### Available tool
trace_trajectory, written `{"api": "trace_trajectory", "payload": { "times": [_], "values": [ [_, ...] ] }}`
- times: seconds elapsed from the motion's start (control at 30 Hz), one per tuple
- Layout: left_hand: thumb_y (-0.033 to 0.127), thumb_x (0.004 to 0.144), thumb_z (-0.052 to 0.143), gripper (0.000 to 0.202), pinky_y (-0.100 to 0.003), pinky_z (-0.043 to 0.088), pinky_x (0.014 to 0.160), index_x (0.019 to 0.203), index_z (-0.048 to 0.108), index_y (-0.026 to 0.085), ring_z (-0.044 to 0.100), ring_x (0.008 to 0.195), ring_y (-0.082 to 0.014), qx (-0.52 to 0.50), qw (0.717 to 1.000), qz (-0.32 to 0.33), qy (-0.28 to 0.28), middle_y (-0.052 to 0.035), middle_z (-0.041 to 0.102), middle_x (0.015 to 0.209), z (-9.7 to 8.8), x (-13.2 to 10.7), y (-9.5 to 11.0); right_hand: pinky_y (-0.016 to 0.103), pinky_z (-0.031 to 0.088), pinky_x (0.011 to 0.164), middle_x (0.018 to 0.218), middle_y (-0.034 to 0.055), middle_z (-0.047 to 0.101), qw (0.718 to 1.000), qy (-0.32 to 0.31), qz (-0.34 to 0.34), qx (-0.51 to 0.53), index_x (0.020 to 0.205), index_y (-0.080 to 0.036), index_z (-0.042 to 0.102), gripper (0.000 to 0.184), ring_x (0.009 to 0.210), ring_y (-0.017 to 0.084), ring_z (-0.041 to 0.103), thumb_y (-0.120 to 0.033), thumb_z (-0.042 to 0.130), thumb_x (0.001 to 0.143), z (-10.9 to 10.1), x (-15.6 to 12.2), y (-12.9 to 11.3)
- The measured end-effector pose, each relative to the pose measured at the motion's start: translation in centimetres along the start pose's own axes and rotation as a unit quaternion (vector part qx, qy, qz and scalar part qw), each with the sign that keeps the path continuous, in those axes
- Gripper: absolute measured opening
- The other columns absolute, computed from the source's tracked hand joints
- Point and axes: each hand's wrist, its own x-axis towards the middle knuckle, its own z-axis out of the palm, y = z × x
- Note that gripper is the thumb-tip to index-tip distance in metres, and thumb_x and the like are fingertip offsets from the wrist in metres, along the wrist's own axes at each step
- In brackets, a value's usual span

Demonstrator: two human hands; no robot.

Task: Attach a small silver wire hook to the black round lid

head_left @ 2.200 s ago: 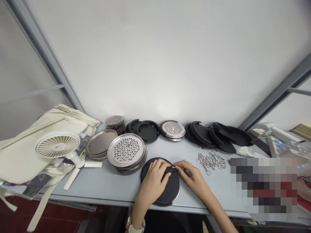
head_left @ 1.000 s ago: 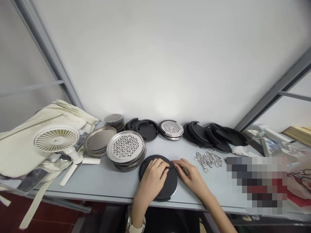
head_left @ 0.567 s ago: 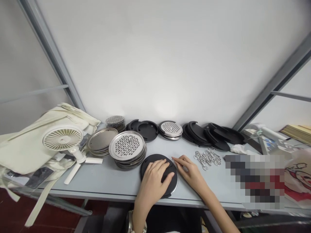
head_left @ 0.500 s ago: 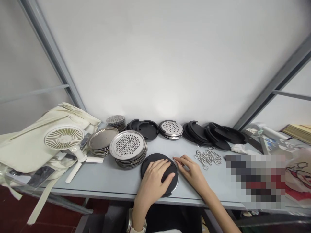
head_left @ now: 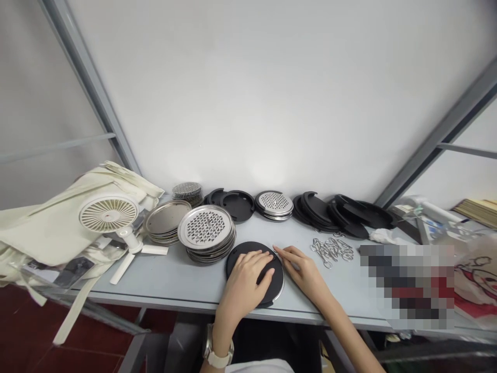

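Note:
A round black disc with a metal rim (head_left: 237,255) lies flat near the front edge of the grey table (head_left: 178,282). My left hand (head_left: 248,277) rests flat on it, fingers spread. My right hand (head_left: 301,269) sits just right of the disc, its fingertips pinched at the disc's upper right edge on something too small to make out. A heap of small metal clips (head_left: 332,249) lies to the right of that hand.
Stacks of perforated metal discs (head_left: 206,230), (head_left: 274,203) and plain metal plates (head_left: 166,221) stand behind. Black discs (head_left: 233,202), (head_left: 341,213) line the wall. A white fan (head_left: 108,215) on cream cloth bags (head_left: 46,233) fills the left; clutter lies at the right.
My left hand has flattened on the black disc, fingers now spread. My right hand stays pinched at the disc's edge. The view has shifted slightly.

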Motion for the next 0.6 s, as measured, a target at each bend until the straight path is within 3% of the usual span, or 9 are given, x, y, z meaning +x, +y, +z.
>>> {"api": "trace_trajectory", "payload": {
  "times": [0.33,0.53,0.6],
  "values": [
    [0.022,0.093,0.042,0.033,-0.04,0.038,0.101,0.123,0.055,0.026,0.049,0.12,-0.0194,-0.006,1.0,-0.005,0.002,-0.0019,0.061,0.123,0.03,-0.02,0.04,0.032,0.051,0.085,0.101,0.0071,0.066,0.999,0.015,-0.008,0.033,0.108,-0.022,0.065,0.028,0.095,0.019,0.063,-0.027,0.042,0.094,-0.07,-0.09,0.05],
    [0.022,0.093,0.042,0.032,-0.04,0.038,0.1,0.122,0.055,0.026,0.049,0.119,-0.0193,-0.006,1.0,-0.004,0.003,-0.0017,0.06,0.124,0.16,-0.01,-0.06,0.034,0.05,0.086,0.099,0.0062,0.068,0.994,0.066,0.045,0.079,0.11,-0.021,0.058,0.025,0.093,0.02,0.064,-0.034,0.048,0.092,0.18,0.24,-0.19],
    [0.022,0.093,0.042,0.032,-0.041,0.038,0.1,0.122,0.055,0.026,0.05,0.118,-0.0198,-0.004,1.0,-0.004,0.003,-0.0024,0.06,0.124,0.16,0.03,-0.07,0.031,0.05,0.083,0.094,0.0053,0.069,0.992,0.066,0.049,0.101,0.098,-0.02,0.061,0.022,0.09,0.019,0.065,-0.036,0.048,0.092,0.48,0.5,-0.67]
  ]
}}
